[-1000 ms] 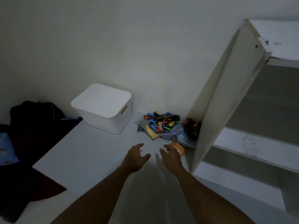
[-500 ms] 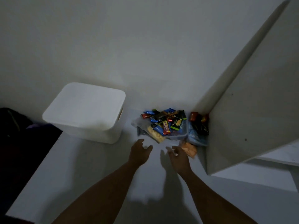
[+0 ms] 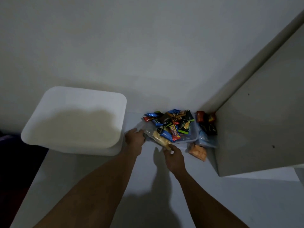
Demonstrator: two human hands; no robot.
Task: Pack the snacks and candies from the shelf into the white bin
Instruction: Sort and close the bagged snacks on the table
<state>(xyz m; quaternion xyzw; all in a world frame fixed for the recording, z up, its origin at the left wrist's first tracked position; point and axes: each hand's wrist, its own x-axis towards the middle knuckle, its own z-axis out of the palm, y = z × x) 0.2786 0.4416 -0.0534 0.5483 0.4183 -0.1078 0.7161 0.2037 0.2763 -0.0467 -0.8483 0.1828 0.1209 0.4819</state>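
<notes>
A pile of wrapped snacks and candies point(image 3: 171, 124) lies in a clear tray point(image 3: 194, 137) on the white shelf, against the back wall. A clear bag of pale yellow snacks point(image 3: 158, 137) sticks out at its front left. My left hand point(image 3: 134, 139) grips the bag's left end. My right hand point(image 3: 173, 156) pinches its near end. The white bin point(image 3: 74, 119) stands to the left with its lid on. An orange snack bag point(image 3: 197, 151) and a blue bag topped with dark and red packets point(image 3: 206, 127) lie to the right.
A grey-white upright panel point(image 3: 256, 122) closes off the shelf on the right, right behind the packets. The white shelf surface point(image 3: 148, 186) stretches toward me under my forearms. Dark items point(image 3: 9, 162) lie beyond the shelf's left edge.
Both hands have reached forward from the bare shelf to the pile and taken hold of the clear bag of yellow snacks. The camera has moved closer and tilted down.
</notes>
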